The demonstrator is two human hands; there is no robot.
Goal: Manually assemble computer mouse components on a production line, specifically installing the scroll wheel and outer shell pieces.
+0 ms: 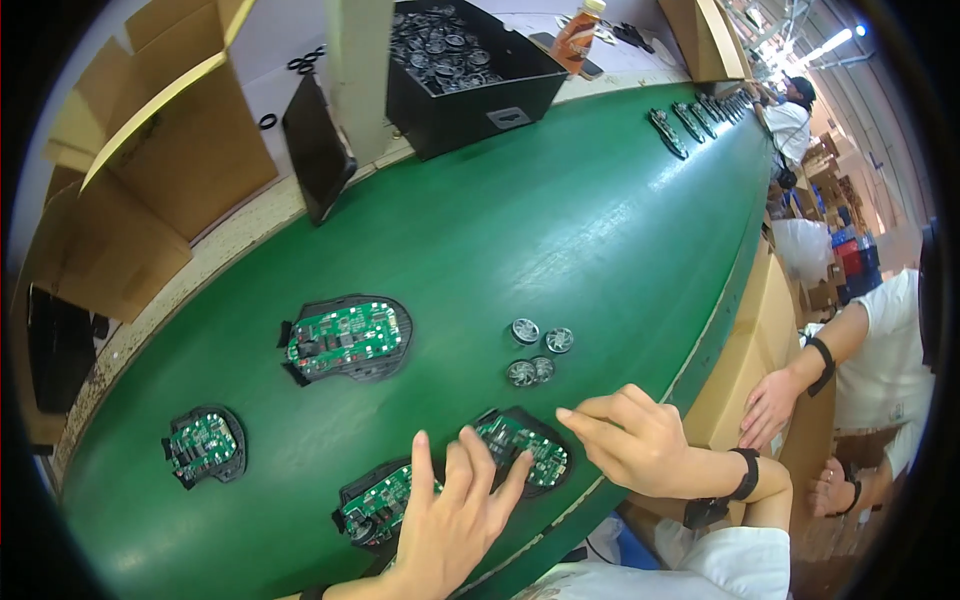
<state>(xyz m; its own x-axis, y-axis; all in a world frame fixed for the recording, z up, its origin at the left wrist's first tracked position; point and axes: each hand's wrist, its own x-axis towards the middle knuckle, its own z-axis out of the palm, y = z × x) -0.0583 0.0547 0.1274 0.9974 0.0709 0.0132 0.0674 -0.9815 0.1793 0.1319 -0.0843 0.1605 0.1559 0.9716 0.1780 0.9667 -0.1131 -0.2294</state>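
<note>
Two black mouse-shaped bases with green circuit boards lie close together at the belt's near edge. My left hand (452, 515) reaches over them, fingers spread, fingertips at the right-hand circuit board (540, 452) and partly hiding the left-hand circuit board (385, 497). Beside the right-hand board, my right hand (635, 440) is closed with thumb and index finger together; anything between them is too small to make out. Just beyond are several small grey spoked wheels (525, 331). Two more bases with boards lie to the left, a larger one (347, 338) and a smaller one (207, 445).
The green belt (480, 230) carries a row of dark parts (668, 133) far off. Behind it stand a black bin (470, 110) of wheels, a bottle (577, 40), a post (360, 80) and cardboard boxes (200, 140). At right are another person's hands (768, 405) and a carton (745, 350).
</note>
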